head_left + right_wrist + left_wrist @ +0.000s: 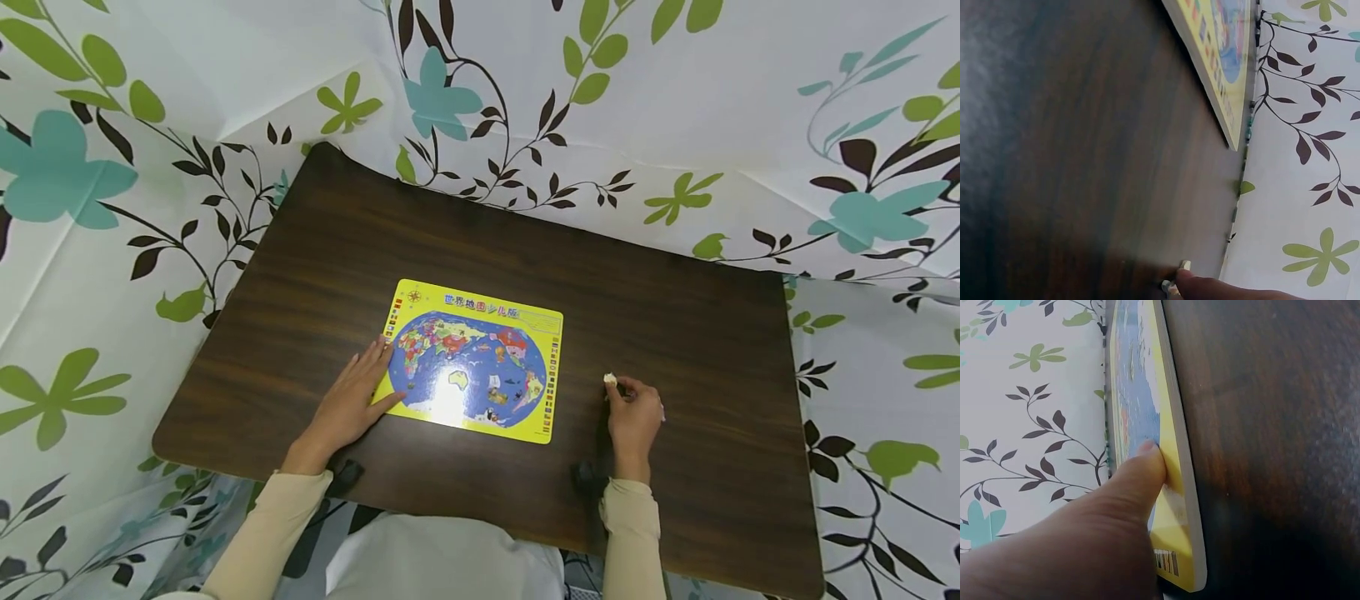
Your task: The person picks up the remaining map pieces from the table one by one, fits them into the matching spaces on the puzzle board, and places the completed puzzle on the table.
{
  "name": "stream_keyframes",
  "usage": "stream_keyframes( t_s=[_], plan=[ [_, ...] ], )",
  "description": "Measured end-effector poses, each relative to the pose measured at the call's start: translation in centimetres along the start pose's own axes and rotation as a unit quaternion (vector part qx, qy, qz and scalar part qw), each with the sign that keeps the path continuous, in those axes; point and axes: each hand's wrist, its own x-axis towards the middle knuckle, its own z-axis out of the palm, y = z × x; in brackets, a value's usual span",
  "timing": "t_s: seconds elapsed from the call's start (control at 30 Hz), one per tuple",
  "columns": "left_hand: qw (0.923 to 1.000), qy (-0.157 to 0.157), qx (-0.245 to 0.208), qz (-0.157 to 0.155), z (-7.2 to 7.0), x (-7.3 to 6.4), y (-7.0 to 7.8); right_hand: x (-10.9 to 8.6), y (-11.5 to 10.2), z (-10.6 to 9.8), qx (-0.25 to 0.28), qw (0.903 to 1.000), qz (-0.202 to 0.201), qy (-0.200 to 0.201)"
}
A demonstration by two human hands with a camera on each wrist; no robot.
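A yellow-bordered world map board (487,425) with Chinese lettering lies flat on the dark wooden table. The person's left hand (347,408) rests with extended fingers on its left edge. In the left wrist view the thumb (1129,487) lies on the board's face near its thick edge. To the right of the board, the right hand (634,421) pinches a small pale piece (610,379) between thumb and fingertips. Only part of that piece (1185,265) shows at the bottom of the right wrist view; its exact kind cannot be told.
The brown tabletop (697,358) extends around the board on all sides. A white leaf-patterned cloth (525,108) hangs behind and beside the table. Dark objects sit by the front edge near both wrists, and cables show below it.
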Motion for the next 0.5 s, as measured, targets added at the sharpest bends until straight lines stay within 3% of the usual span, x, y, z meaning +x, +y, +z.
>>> stream_keyframes(
  t_s=[0.5],
  plan=[
    [1.0000, 0.001, -0.002, 0.000, -0.01, -0.16, 0.03, 0.04, -0.32, -0.18, 0.050, 0.9985, 0.013, -0.016]
  ],
)
